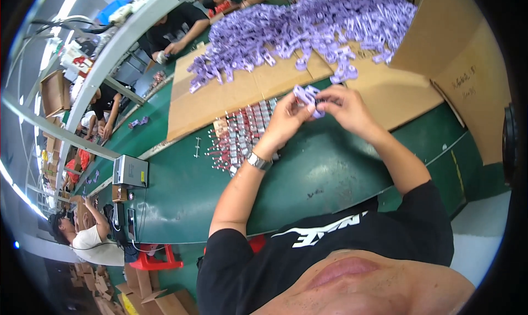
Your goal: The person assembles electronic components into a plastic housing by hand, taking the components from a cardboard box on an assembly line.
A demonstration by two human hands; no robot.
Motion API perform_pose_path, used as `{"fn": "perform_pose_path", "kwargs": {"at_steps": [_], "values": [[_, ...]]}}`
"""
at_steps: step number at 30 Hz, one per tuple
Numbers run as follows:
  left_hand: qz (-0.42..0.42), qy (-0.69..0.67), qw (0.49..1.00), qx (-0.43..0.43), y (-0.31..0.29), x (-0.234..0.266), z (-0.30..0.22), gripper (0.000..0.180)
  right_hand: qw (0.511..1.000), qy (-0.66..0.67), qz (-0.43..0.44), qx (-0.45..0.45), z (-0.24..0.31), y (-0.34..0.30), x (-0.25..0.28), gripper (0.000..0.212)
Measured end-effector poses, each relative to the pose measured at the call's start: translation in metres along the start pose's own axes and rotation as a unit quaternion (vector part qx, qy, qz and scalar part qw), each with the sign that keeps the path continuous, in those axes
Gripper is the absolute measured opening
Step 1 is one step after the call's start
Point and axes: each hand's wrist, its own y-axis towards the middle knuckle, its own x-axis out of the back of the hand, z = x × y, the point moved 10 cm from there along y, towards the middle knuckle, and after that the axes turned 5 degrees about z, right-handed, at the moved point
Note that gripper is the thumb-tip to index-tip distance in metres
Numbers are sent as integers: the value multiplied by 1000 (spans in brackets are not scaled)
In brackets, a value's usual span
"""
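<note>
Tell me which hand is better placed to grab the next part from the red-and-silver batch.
Probably left. The left hand sits directly beside the red-and-silver parts; the right hand is farther off, across the purple piece both hold.

Purple on green and brown

Lilac plastic pieces [308, 23] heap on tan cardboard [220, 98]; the table [308, 177] is dark green; red-and-white packets [242, 136].

Green worktable [341, 172] beneath a grey overhead rail [110, 56]; beside it, ceiling strip lights [69, 1]; below it, cardboard boxes [148, 298].
</note>
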Motion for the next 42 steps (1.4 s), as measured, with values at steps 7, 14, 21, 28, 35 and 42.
{"fn": "perform_pose_path", "kwargs": {"at_steps": [7,14,21,28,35,42], "values": [[-17,-4,1000,9,-1,-3,0,27,997,75,10,-24,2,-1,0,21],[-48,110,993,-2,0,-1,1,29,989,-139,42,31,33,-5,16,16],[-13,36,999,-1,6,4,17,25,998,-17,1,-63,11,-4,18,17],[-21,13,1000,-2,4,10,12,33,973,54,-114,192,43,-24,24,20],[-45,1,998,-38,2,17,1,33,987,151,-45,-32,-1,-5,9,17],[-44,14,998,-39,0,14,-5,33,979,188,-74,35,-20,-8,-9,21]]}}
